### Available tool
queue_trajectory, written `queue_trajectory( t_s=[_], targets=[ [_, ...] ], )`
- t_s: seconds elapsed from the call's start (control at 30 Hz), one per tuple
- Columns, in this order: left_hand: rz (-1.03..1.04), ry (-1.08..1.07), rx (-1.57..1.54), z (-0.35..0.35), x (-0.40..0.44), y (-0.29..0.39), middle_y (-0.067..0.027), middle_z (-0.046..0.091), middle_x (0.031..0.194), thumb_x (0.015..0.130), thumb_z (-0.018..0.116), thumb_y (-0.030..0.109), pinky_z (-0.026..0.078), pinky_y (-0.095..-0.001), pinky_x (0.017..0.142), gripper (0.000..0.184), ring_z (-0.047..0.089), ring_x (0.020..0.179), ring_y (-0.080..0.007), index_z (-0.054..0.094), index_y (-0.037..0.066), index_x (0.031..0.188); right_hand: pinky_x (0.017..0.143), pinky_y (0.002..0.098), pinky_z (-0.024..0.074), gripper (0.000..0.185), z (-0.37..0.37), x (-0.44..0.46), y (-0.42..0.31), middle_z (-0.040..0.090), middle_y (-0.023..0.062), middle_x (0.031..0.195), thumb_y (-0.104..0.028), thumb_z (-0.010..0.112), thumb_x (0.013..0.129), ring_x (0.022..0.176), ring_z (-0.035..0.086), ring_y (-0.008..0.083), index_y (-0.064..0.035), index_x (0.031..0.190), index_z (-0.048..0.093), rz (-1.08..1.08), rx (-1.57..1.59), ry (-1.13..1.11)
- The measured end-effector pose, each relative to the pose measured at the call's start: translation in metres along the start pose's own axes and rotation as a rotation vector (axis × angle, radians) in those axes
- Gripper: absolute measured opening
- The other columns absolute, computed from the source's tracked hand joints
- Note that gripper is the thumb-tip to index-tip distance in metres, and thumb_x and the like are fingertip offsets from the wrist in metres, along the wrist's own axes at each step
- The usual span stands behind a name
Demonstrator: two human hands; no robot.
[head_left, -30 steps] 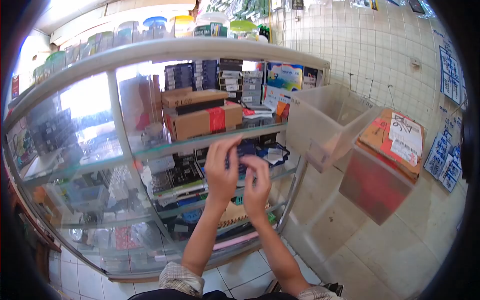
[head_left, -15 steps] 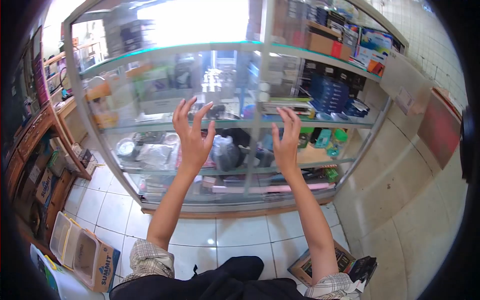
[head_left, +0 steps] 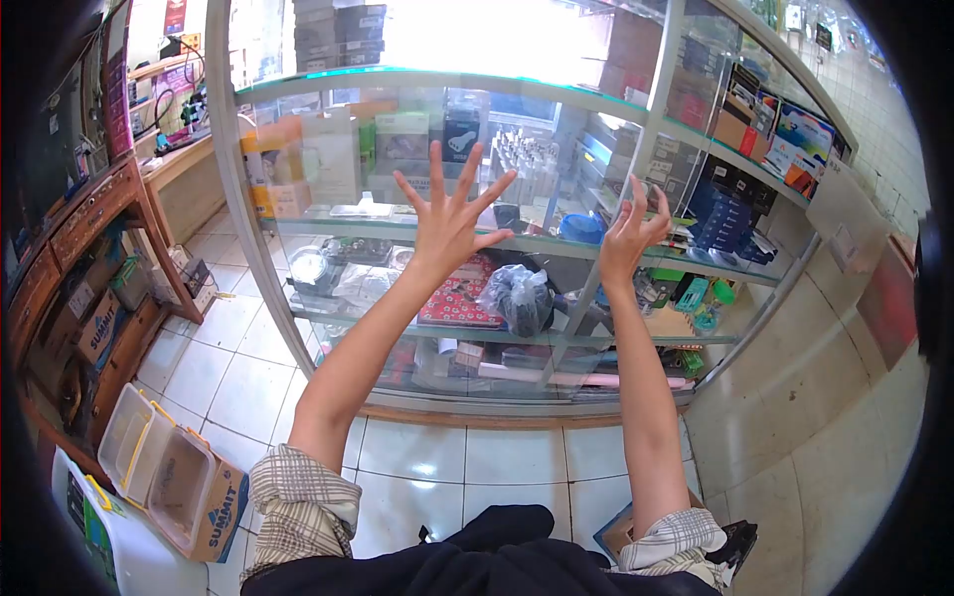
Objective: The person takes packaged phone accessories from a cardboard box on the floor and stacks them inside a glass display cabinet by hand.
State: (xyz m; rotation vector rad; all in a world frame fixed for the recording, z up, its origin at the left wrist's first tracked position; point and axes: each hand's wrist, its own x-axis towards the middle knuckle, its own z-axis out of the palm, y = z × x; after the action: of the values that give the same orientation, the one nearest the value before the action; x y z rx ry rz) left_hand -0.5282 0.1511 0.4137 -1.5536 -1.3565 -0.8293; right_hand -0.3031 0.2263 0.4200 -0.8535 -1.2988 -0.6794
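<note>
My left hand (head_left: 450,223) is raised in front of the glass display cabinet, its fingers spread wide and holding nothing. Behind it, through the glass, are boxes on a shelf and a red patterned item (head_left: 462,298) below. My right hand (head_left: 633,243) is up beside the cabinet's upright metal frame (head_left: 648,144), its fingers bent and slightly apart, with nothing seen in them. Whether its fingertips touch the frame I cannot tell. A plastic-wrapped dark bundle (head_left: 519,300) and a blue round container (head_left: 581,228) lie on shelves between the two hands.
A wooden cabinet (head_left: 84,233) stands at the left. On the tiled floor are a clear plastic container (head_left: 169,487) and a cardboard box (head_left: 221,517). Another box (head_left: 618,531) is partly hidden by my right arm. A wall (head_left: 795,397) bounds the right side.
The view has shifted, so the cabinet appears further right. My left hand has spread its fingers wide. My right hand's fingers have bent more, now overlapping the upright frame in view.
</note>
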Motion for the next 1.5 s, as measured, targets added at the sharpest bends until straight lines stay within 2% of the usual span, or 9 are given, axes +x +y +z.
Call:
queue_trajectory(
  t_s=[0.37,0.77,0.87,0.9,0.97,1.03,1.1,1.3,1.5],
  targets=[
    [-0.003,-0.003,0.027,0.006,0.006,0.020,-0.0078,0.001,0.146,0.063,0.052,0.070,-0.008,-0.0752,0.084,0.081,-0.008,0.128,-0.0456,0.025,0.041,0.133,0.085,0.0405,0.0306,0.040,-0.008,0.004,0.024,0.039,0.0112,0.117,-0.001,0.055,0.079,0.102,0.039,0.0272,-0.0221,0.113,0.049,-0.055,0.080,-0.008],
    [0.028,0.030,-0.058,0.034,0.038,0.123,-0.0067,0.002,0.146,0.062,0.054,0.069,-0.009,-0.0768,0.082,0.083,-0.004,0.128,-0.0471,0.022,0.042,0.134,0.087,0.0405,0.0302,0.035,-0.039,0.026,0.115,0.041,0.0124,0.112,-0.001,0.055,0.080,0.101,0.038,0.0293,-0.0166,0.111,0.050,-0.014,-0.044,0.010],
    [0.028,0.040,-0.074,0.041,0.050,0.159,-0.0059,0.004,0.146,0.063,0.054,0.068,-0.007,-0.0772,0.082,0.082,-0.003,0.129,-0.0461,0.022,0.042,0.134,0.083,0.0389,0.0302,0.031,-0.038,0.027,0.153,0.041,0.0118,0.095,-0.015,0.059,0.081,0.094,0.039,0.0272,-0.0030,0.105,0.043,0.171,-0.006,0.179],
    [0.035,0.048,-0.099,0.045,0.053,0.171,-0.0059,0.004,0.146,0.063,0.054,0.068,-0.007,-0.0772,0.082,0.082,-0.003,0.129,-0.0461,0.022,0.042,0.134,0.083,0.0389,0.0302,0.031,-0.042,0.028,0.160,0.041,0.0118,0.095,-0.015,0.059,0.081,0.094,0.039,0.0272,-0.0030,0.105,0.043,0.163,-0.031,0.187],
    [0.037,0.060,-0.092,0.052,0.060,0.193,-0.0054,0.005,0.145,0.063,0.053,0.069,-0.006,-0.0770,0.083,0.081,-0.002,0.129,-0.0457,0.022,0.042,0.134,0.081,0.0404,0.0304,0.035,-0.046,0.031,0.173,0.041,0.0115,0.094,-0.020,0.063,0.078,0.089,0.040,0.0270,-0.0013,0.099,0.041,0.428,0.012,0.246],
    [0.048,0.094,-0.100,0.058,0.067,0.215,-0.0049,0.005,0.145,0.063,0.052,0.070,-0.006,-0.0766,0.084,0.082,-0.001,0.129,-0.0454,0.021,0.042,0.134,0.078,0.0396,0.0312,0.039,-0.046,0.032,0.200,0.041,0.0105,0.088,-0.029,0.063,0.078,0.085,0.040,0.0262,-0.0017,0.093,0.041,0.407,-0.094,0.321],
    [0.044,0.060,-0.040,0.061,0.075,0.238,-0.0041,0.005,0.146,0.063,0.052,0.070,-0.005,-0.0762,0.085,0.083,0.000,0.129,-0.0451,0.018,0.042,0.134,0.078,0.0389,0.0312,0.040,-0.050,0.035,0.220,0.042,0.0102,0.086,-0.035,0.061,0.079,0.085,0.041,0.0264,-0.0022,0.091,0.042,0.565,-0.102,0.304],
    [0.066,0.040,-0.062,0.076,0.092,0.291,-0.0037,0.003,0.146,0.063,0.053,0.070,-0.004,-0.0771,0.084,0.086,0.002,0.128,-0.0462,0.015,0.042,0.135,0.070,0.0400,0.0368,0.042,-0.057,0.042,0.283,0.042,0.0116,0.086,-0.041,0.058,0.080,0.081,0.046,0.0305,-0.0029,0.085,0.040,0.624,-0.129,0.308],
    [0.076,0.060,-0.065,0.085,0.104,0.328,-0.0039,0.003,0.146,0.062,0.054,0.069,-0.001,-0.0779,0.084,0.087,0.002,0.129,-0.0454,0.015,0.042,0.135,0.068,0.0419,0.0374,0.043,-0.077,0.052,0.320,0.049,0.0140,0.078,-0.043,0.047,0.086,0.078,0.048,0.0334,-0.0010,0.076,0.046,0.770,-0.157,0.038]
  ],
)
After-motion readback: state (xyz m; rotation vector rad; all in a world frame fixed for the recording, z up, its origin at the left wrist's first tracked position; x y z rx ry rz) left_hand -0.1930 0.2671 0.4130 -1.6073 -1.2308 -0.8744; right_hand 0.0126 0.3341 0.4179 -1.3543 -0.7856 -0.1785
